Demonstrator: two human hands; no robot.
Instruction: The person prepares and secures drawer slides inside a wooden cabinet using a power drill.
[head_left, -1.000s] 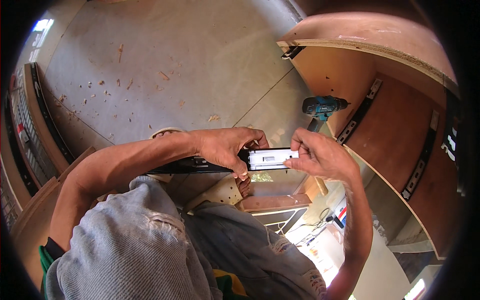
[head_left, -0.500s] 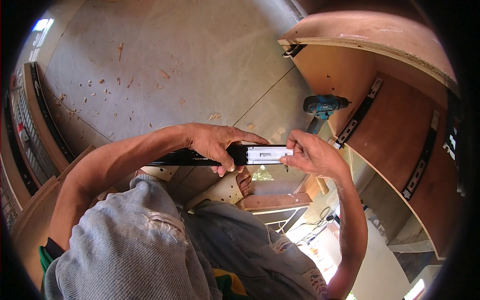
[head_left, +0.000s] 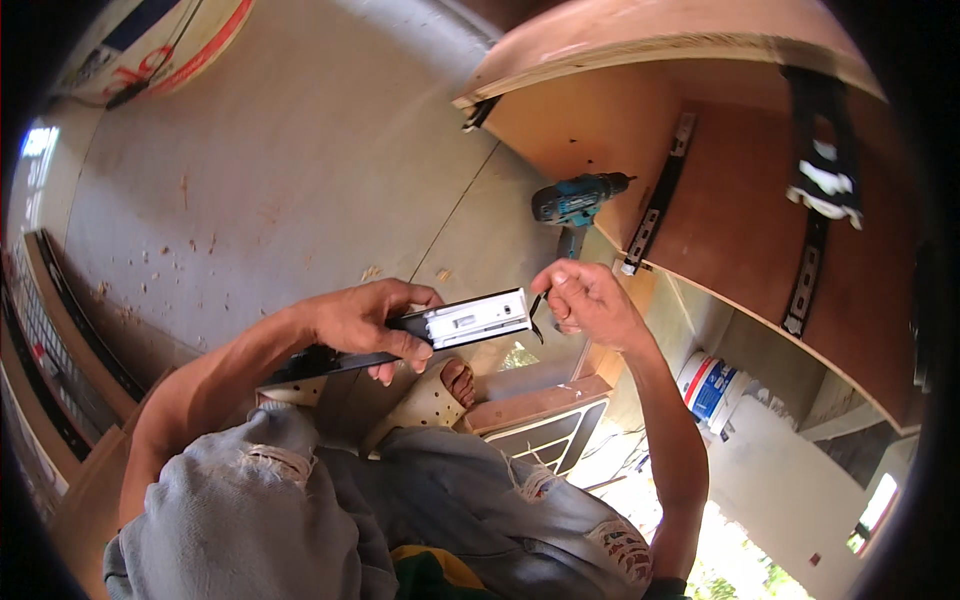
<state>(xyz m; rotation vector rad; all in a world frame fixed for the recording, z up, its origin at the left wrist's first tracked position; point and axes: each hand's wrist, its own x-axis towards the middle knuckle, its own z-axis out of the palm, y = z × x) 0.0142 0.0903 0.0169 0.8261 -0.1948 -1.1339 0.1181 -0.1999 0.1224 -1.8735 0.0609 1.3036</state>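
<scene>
My left hand (head_left: 365, 325) is closed round a black drawer slide (head_left: 478, 319), thumb on top and fingers beneath. The slide's bright silver end points right, and its dark length runs back left under my forearm. Just off that end, my right hand (head_left: 592, 303) pinches a thin, bent black strip (head_left: 537, 320) between thumb and fingertips. The strip hangs close to the slide's tip; whether it touches cannot be made out.
A teal cordless drill (head_left: 578, 200) stands beside an open wooden cabinet (head_left: 740, 230) with black slides (head_left: 660, 200) fixed inside. Wood chips (head_left: 372, 272) lie on the floor. At left are wooden panels (head_left: 85, 320) carrying rails. A white bucket (head_left: 707, 385) stands at the right.
My right hand has come away from the slide's silver end with the black strip in its fingers. The slide now tilts up to the right, and the view has turned.
</scene>
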